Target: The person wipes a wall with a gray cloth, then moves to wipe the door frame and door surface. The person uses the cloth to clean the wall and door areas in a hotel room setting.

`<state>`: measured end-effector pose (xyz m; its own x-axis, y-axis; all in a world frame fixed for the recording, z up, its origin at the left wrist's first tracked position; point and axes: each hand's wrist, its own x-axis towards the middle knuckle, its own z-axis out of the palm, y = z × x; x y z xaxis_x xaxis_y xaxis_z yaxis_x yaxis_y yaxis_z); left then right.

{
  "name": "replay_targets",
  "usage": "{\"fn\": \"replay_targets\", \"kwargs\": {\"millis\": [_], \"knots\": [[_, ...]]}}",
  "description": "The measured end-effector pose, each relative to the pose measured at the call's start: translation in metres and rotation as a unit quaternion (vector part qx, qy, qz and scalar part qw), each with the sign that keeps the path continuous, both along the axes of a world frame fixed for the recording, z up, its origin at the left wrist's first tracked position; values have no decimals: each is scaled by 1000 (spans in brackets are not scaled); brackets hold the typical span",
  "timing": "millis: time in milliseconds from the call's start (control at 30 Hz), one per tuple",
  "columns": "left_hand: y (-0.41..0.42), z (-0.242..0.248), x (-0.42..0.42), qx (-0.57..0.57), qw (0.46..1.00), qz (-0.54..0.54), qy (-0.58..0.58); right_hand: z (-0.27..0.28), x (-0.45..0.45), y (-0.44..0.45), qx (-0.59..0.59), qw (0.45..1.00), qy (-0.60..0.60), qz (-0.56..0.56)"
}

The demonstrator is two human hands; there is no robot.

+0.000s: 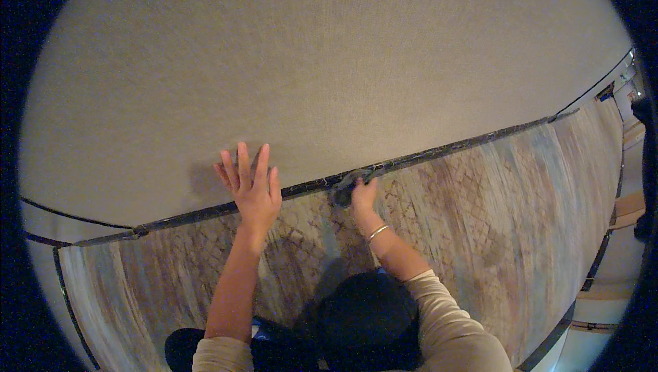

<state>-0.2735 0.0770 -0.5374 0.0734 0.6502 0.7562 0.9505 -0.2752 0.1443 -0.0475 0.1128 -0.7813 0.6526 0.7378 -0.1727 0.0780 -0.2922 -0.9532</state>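
Observation:
A dark, crumpled cloth (345, 190) lies under the fingers of my right hand (364, 194), which is closed on it. The cloth touches a black baseboard strip (437, 153) at the foot of a beige textured wall (329, 63). To the left, my left hand (254, 192) has its fingers spread against the lower wall, just over the strip, and holds nothing. Pale marks show on the strip near the cloth. Part of the cloth is hidden by my right hand.
Below the strip spreads a patterned floor covering (452, 228) in brown, cream and blue streaks. My dark-clothed knee (367, 315) is close beneath my hands. Wall corners stand at both ends of the strip, and brown boxes (629, 210) are at the far right.

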Motion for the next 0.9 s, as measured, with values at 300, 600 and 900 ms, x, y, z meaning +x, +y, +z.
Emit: {"fn": "replay_targets", "kwargs": {"millis": [300,600,900], "knots": [[-6,-2,-5,-38,998,-16,38,16,-84,-27,-199,936,143,253],[-35,-59,16,-239,960,-82,124,53,49,-33,-23,989,1,147],[-93,-154,34,-380,914,-121,77,96,41,-45,275,594,-531,538]]}}
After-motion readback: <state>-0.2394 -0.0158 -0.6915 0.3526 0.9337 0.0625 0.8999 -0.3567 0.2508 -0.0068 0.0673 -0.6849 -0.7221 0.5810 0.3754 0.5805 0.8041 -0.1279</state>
